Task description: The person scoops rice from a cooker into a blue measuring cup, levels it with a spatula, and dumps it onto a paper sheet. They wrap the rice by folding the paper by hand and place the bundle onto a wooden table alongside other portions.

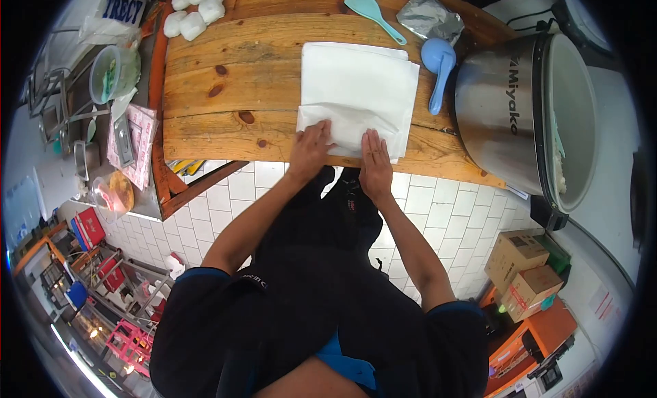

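Note:
A stack of white wrapping paper (356,76) lies near the front edge of the wooden table. Its top sheet is folded toward me over a low bulge (356,117), and what is inside is hidden. My left hand (313,148) has bent fingers pressed on the left side of the fold, gripping the paper. On the right side, my right hand (375,158) rests with its fingers stretched out flat along the paper. Beyond the stack are a light green rice paddle (375,16) and a blue scoop (438,69).
Several white wrapped bundles (195,16) sit at the table's far left. A large Miyako rice cooker (496,100) with rice inside stands open at the right, beside crumpled foil or plastic (430,18). Left of the table, a side surface holds a clear tub (113,75) and pink-patterned paper (140,141).

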The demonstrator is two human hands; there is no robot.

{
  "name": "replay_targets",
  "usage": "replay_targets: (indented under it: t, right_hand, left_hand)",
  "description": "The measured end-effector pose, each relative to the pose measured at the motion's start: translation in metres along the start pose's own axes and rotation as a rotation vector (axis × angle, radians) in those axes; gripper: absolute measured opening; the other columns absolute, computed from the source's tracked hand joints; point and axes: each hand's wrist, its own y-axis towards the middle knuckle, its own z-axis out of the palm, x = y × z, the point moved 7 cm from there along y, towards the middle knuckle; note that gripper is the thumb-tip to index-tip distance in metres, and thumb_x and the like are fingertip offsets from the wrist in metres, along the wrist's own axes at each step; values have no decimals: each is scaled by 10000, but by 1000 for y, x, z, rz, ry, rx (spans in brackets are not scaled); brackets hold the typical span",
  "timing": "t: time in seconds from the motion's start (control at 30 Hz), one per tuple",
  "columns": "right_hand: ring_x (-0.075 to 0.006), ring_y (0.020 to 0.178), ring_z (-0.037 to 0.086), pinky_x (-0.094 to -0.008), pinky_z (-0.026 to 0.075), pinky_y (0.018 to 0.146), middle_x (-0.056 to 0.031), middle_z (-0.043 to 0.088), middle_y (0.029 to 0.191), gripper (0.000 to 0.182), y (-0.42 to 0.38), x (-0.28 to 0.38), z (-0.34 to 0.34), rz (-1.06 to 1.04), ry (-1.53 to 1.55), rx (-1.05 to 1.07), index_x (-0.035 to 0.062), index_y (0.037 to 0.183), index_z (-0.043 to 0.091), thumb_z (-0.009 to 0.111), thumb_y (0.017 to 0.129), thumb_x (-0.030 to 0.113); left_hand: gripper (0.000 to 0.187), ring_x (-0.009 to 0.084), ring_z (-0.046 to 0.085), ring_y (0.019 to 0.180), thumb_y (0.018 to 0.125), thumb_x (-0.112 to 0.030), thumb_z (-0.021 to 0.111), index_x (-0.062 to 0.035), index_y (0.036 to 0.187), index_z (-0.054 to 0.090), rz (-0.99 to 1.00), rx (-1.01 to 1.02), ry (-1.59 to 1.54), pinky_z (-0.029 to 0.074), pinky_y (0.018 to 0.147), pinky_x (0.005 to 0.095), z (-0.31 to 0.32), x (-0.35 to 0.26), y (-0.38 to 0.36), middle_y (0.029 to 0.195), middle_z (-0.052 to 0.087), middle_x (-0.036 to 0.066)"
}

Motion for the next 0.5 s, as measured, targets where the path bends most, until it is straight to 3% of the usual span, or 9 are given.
replay_targets:
  t: [0.1, 0.17, 0.2, 0.27, 0.3, 0.4, 0.43, 0.47, 0.5]
  right_hand:
    - [-337, 1266, 533, -451, 457, 1039, -160, 551, 1369, 417, 4, -18, -10, -7, 37, -70, 3, 1286, 570, 611, 872, 34]
    - [-322, 1052, 617, -429, 519, 882, -143, 619, 1136, 269, 28, -36, -5, 217, 179, 191, 35, 1087, 649, 691, 822, 61]
    - [-322, 1052, 617, -429, 519, 882, -143, 619, 1136, 269, 45, -38, -12, 218, 176, 184, 35, 1087, 649, 691, 822, 61]
    - [-313, 923, 616, -415, 513, 804, -115, 587, 976, 189, 78, -46, -22, 254, 68, 245, 66, 972, 667, 702, 787, 72]
    - [-309, 858, 616, -408, 509, 765, -101, 572, 896, 149, 84, -48, -24, 273, 14, 279, 81, 915, 677, 708, 769, 78]
    - [-313, 889, 601, -407, 511, 756, -98, 577, 933, 180, 66, -40, 2, 50, 14, 258, 53, 961, 667, 663, 781, 56]
    - [-319, 915, 586, -423, 505, 783, -104, 569, 973, 206, 52, -21, -2, -15, -90, 155, -6, 998, 646, 620, 798, 36]
    - [-319, 927, 581, -415, 498, 833, -113, 555, 973, 284, 38, -5, -3, -12, -104, 83, -64, 1109, 630, 581, 840, 13]
    - [-312, 962, 580, -391, 495, 865, -127, 555, 1030, 369, 30, 0, 2, 52, -130, 85, -79, 1199, 589, 600, 845, 28]
  left_hand:
    - [517, 290, 578, 1095, 836, -118, 656, 21, 1317, 528, 111, 101, -27, 477, 862, 422, 14, 29, -3, 1284, 585, 126]
    - [488, 305, 574, 1072, 809, -79, 655, 10, 1276, 548, 270, 130, -216, 485, 877, 428, 15, 35, 11, 1225, 590, 139]
    - [488, 305, 574, 1072, 809, -79, 655, 10, 1276, 548, 277, 128, -215, 485, 877, 428, 14, 30, 20, 1225, 590, 139]
    - [366, 318, 595, 984, 749, -10, 631, 10, 1114, 623, -104, -20, -252, 496, 877, 430, -15, 34, 59, 1038, 617, 145]
    - [366, 318, 595, 984, 749, -10, 631, 10, 1114, 623, -98, -21, -253, 496, 877, 430, -15, 35, 60, 1038, 617, 145]
    - [255, 294, 601, 840, 735, -68, 634, -16, 984, 649, 194, 298, -11, 520, 820, 413, 21, 31, 47, 860, 600, 106]
    - [266, 264, 606, 829, 740, -92, 631, -11, 993, 654, 326, 108, -63, 538, 731, 384, 11, 14, 30, 851, 601, 89]
    - [256, 247, 616, 792, 755, -84, 624, 16, 988, 660, 266, -66, 54, 537, 642, 358, 12, 5, 12, 823, 602, 80]
    - [264, 244, 616, 764, 764, -71, 633, 31, 1006, 661, 217, -87, 10, 535, 619, 353, 14, 2, 9, 813, 602, 80]
